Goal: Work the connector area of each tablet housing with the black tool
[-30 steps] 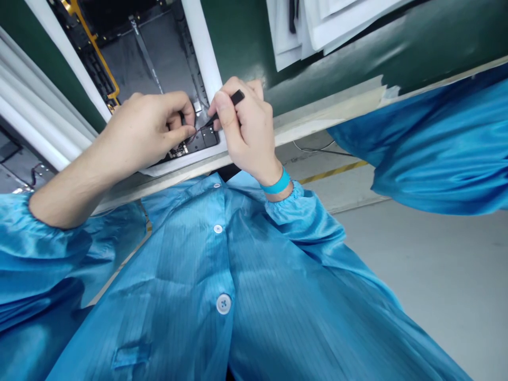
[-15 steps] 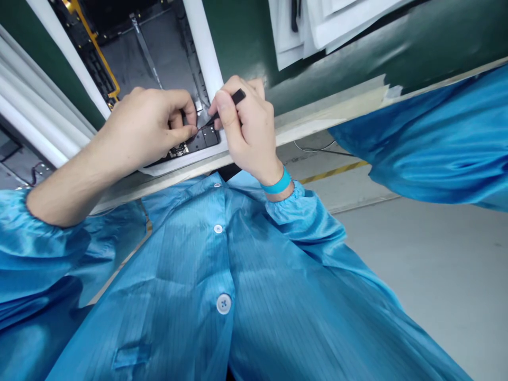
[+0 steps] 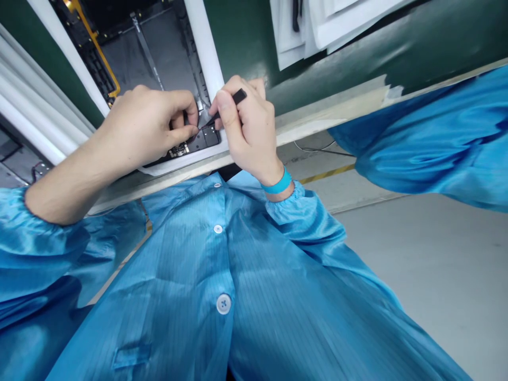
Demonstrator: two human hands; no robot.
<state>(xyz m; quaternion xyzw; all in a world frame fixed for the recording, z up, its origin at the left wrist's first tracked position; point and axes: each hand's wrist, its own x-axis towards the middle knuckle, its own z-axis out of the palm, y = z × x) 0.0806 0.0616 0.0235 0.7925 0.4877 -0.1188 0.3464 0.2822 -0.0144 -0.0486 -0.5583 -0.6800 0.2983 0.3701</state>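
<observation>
My right hand (image 3: 246, 124) pinches a pair of black tweezers (image 3: 239, 97), their tips pointing down and left. An opened electronic device (image 3: 166, 58), dark grey inside with a ribbon cable and a small circuit board, lies in a white frame at the table edge. Over its near end, my left hand (image 3: 151, 124) is closed, thumb and forefinger pressed together beside the tweezer tips. What those fingers hold, if anything, is too small to make out. An orange strip (image 3: 95, 45) runs along the device's left side.
White foam sheets (image 3: 305, 32) lie on the green mat (image 3: 246, 53) at the back right. White rolled padding (image 3: 35, 95) is at the left, with part of another device (image 3: 16, 159) beyond it. A person's blue sleeve (image 3: 436, 143) reaches in from the right.
Both hands stay almost where they were, with the tweezers at the same spot. The other person's blue sleeve at the right has shifted slightly.
</observation>
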